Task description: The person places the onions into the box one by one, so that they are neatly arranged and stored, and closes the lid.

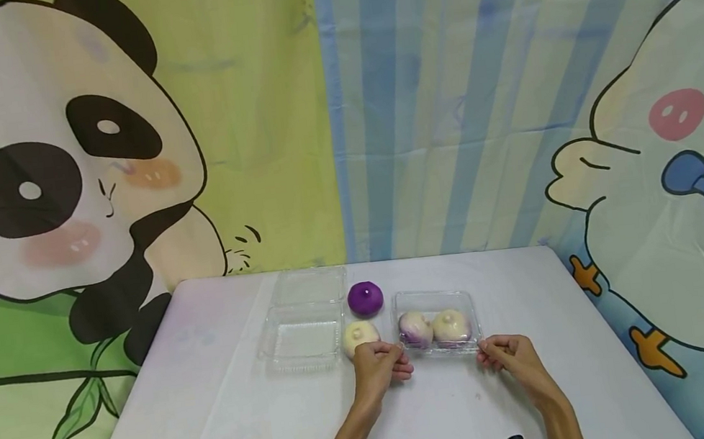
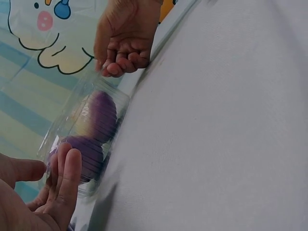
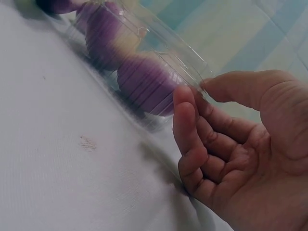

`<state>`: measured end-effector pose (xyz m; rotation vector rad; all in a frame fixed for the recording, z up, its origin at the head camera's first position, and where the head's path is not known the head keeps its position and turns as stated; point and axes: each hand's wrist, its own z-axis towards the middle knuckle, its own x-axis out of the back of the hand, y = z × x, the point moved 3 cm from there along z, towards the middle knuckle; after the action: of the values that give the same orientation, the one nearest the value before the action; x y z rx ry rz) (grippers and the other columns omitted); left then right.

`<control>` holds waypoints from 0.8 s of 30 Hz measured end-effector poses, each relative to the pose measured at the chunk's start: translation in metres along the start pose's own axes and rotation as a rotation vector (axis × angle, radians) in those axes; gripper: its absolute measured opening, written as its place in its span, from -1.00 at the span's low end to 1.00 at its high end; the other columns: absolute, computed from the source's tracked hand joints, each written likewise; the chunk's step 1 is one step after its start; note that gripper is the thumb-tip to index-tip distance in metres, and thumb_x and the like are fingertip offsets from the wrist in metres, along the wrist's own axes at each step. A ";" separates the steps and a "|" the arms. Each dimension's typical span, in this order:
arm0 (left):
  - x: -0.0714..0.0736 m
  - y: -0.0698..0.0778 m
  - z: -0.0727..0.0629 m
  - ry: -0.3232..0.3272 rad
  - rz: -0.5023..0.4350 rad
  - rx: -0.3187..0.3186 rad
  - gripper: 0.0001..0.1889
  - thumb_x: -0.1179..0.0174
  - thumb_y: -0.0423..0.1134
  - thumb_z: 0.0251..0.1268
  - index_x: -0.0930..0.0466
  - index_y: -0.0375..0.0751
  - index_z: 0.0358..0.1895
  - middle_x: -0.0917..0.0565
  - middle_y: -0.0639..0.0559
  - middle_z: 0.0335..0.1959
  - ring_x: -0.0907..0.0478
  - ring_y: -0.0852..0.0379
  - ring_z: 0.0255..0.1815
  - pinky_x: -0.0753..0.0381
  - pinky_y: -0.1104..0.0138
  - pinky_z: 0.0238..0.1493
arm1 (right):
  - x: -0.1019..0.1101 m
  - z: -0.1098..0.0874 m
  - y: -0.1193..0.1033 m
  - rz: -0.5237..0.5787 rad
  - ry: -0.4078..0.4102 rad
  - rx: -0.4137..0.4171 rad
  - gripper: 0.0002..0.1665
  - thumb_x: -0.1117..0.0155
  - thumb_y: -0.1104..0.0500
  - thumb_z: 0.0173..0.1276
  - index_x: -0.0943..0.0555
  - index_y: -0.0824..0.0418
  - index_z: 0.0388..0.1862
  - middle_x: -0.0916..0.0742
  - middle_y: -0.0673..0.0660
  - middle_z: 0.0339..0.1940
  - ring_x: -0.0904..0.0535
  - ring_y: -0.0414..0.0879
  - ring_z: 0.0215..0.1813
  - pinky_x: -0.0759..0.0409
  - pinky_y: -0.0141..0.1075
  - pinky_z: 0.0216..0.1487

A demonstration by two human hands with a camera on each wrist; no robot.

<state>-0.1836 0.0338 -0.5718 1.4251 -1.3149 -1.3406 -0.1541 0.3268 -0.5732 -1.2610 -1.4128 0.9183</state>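
Note:
A clear plastic clamshell box (image 1: 434, 301) holds two purple-and-cream onions (image 1: 452, 326), with its lid down over them. My left hand (image 1: 377, 372) pinches the front left corner of this box between thumb and fingers. At the front right corner, my right hand (image 1: 517, 361) grips the rim, thumb above and fingers below. Through the clear wall in the right wrist view, the purple side of an onion (image 3: 147, 84) shows close to my fingertips. Just behind my left hand sits a loose cream onion (image 1: 360, 334), partly covered by it.
A second clear clamshell box (image 1: 302, 332) lies open on the left, its lid folded back. A dark purple onion (image 1: 365, 298) stands between the boxes, farther back. All rest on a white-covered table (image 1: 231, 421), with printed cloth behind it.

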 end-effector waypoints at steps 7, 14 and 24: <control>0.000 -0.002 0.000 -0.003 -0.007 -0.016 -0.79 -0.29 -0.43 0.50 -0.67 -0.65 -0.19 -0.82 -0.32 -0.40 -0.81 0.13 -0.50 -0.92 0.22 -0.33 | 0.000 0.000 0.001 0.004 0.021 -0.004 -0.66 -0.35 0.17 0.63 -0.70 0.52 -0.01 -0.86 0.07 -0.32 -0.74 -0.18 -0.29 -0.73 -0.37 -0.24; -0.001 -0.004 -0.002 0.020 -0.034 -0.040 -0.78 -0.29 -0.46 0.49 -0.67 -0.70 -0.15 -0.80 -0.34 -0.40 -0.79 0.15 -0.51 -0.92 0.20 -0.33 | 0.000 0.000 0.001 0.002 0.017 0.002 -0.63 -0.35 0.15 0.64 -0.70 0.53 -0.02 -0.85 0.07 -0.32 -0.73 -0.19 -0.30 -0.72 -0.37 -0.25; -0.004 -0.004 -0.004 0.039 -0.048 -0.045 -0.77 -0.29 -0.45 0.50 -0.66 -0.72 -0.12 -0.80 -0.36 -0.39 -0.80 0.14 -0.51 -0.92 0.22 -0.34 | -0.001 0.000 0.002 0.001 0.027 0.007 -0.61 -0.35 0.13 0.64 -0.71 0.53 -0.01 -0.85 0.07 -0.32 -0.71 -0.19 -0.31 -0.71 -0.37 -0.26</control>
<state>-0.1792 0.0377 -0.5743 1.4528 -1.2254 -1.3587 -0.1533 0.3262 -0.5747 -1.2643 -1.3867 0.9030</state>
